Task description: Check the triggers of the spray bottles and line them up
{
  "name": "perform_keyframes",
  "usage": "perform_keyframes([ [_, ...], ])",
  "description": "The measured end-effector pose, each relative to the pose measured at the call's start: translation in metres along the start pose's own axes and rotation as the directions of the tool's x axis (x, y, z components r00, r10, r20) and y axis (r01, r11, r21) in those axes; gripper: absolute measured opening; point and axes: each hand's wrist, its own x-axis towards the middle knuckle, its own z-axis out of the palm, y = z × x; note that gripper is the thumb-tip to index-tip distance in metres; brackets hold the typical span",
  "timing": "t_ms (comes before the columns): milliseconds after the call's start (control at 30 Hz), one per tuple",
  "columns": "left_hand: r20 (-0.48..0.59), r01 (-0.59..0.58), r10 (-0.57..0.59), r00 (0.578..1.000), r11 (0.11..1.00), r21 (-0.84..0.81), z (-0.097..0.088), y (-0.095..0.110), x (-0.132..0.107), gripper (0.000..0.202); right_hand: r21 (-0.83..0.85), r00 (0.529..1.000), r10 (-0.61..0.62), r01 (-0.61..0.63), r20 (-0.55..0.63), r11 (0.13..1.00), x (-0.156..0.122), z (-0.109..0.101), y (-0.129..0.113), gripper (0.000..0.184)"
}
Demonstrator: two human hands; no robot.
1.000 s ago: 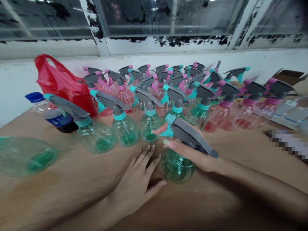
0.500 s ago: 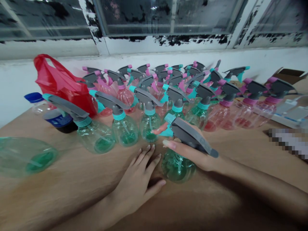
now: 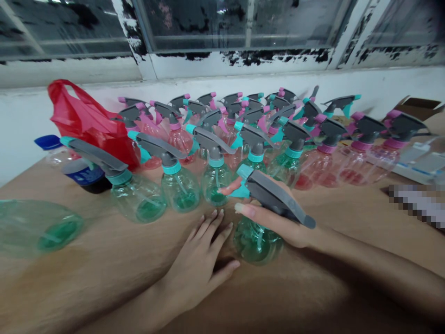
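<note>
The right hand is gripping a green spray bottle around its neck, fingers curled beneath the grey trigger head, with the index finger extending toward the teal nozzle. This bottle is standing upright on the wooden table, at the centre of the view, just in front of the assembled rows. The left hand is lying flat on the table at 8 o'clock from the bottle, fingers spread and holding nothing, fingertips pointing toward 1 o'clock.

Judged from the layout, the work is well advanced: many bottles, green and pink, are standing capped with trigger heads in rows from 10 o'clock to 2 o'clock behind the held bottle. The held bottle is also carrying its head; whether it is fully tightened cannot be determined. At 9 o'clock, near the frame edge, one green bottle body is lying on its side with no head visible, suggesting at least one unit is outstanding. A red plastic bag and a blue-capped bottle are resting at 10 o'clock.
</note>
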Motion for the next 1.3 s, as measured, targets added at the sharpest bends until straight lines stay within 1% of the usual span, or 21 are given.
perform_keyframes([
  [133,-0.009,0.002,-0.002,1.000,1.000,0.009,-0.0001,-0.0005,-0.0003,0.061,-0.044,0.998,-0.061,0.060,-0.027,0.997,0.0013,-0.0027,0.0033,0.019],
  [233,0.000,0.004,-0.004,1.000,1.000,0.001,-0.0015,-0.0003,0.0000,0.062,-0.042,0.995,-0.095,0.095,-0.010,0.995,0.0007,-0.0042,0.0045,0.019],
  [333,0.013,0.007,-0.007,1.000,1.000,-0.003,-0.0025,0.0002,0.0003,0.061,-0.011,0.998,-0.066,0.066,-0.010,0.998,-0.0010,-0.0034,0.0033,0.016],
  [467,0.003,0.008,-0.008,1.000,1.000,0.010,-0.0018,0.0003,0.0002,0.060,0.010,1.000,-0.026,0.025,0.007,1.000,-0.0011,-0.0010,0.0036,0.023],
  [667,-0.024,-0.016,0.016,1.000,1.000,0.019,0.0003,-0.0004,-0.0001,0.060,0.003,0.999,-0.047,0.047,0.002,0.999,-0.0001,0.0002,0.0065,0.023],
  [967,-0.051,-0.009,0.009,0.999,1.000,0.004,0.0013,-0.0003,-0.0007,0.059,0.007,0.998,-0.057,0.057,0.000,0.998,-0.0005,-0.0007,0.0072,0.021],
  [1133,-0.049,-0.024,0.026,0.998,0.999,0.032,0.0024,-0.0018,-0.0013,0.058,0.009,0.999,-0.055,0.055,-0.001,0.998,-0.0008,0.0001,0.0089,0.020],
  [1300,-0.049,-0.023,0.024,0.998,0.999,0.026,0.0033,-0.0028,-0.0010,0.058,0.021,0.998,-0.060,0.060,0.005,0.998,0.0010,0.0004,0.0052,0.019],
])
